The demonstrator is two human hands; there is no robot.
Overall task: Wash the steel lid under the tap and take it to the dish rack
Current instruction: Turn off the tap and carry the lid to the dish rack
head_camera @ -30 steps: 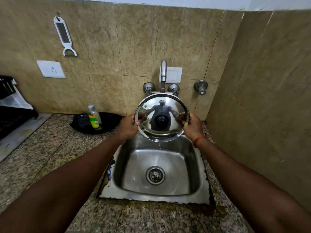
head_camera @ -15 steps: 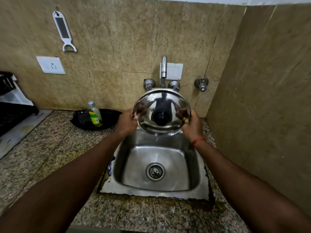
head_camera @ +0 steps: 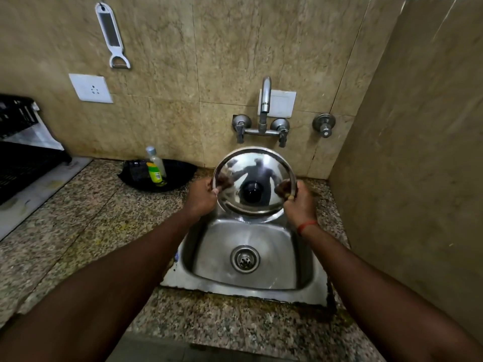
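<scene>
A round steel lid [head_camera: 253,168] with a dark centre knob is held upright above the back of the steel sink [head_camera: 277,288], its shiny face towards me. My left hand [head_camera: 201,195] grips its left rim and my right hand [head_camera: 299,202] grips its right rim. The tap [head_camera: 265,96] stands on the wall just above the lid; no water is visibly running. The black dish rack [head_camera: 23,163] sits at the far left on the counter.
A black dish [head_camera: 180,171] holding a small bottle [head_camera: 154,164] sits on the granite counter left of the sink. A tiled side wall closes in on the right. A peeler [head_camera: 112,35] and a socket [head_camera: 91,88] are on the back wall.
The lid, still in both hands, now sits lower under the tap and over the sink's back edge. The view has tilted, showing the tap valves above the lid.
</scene>
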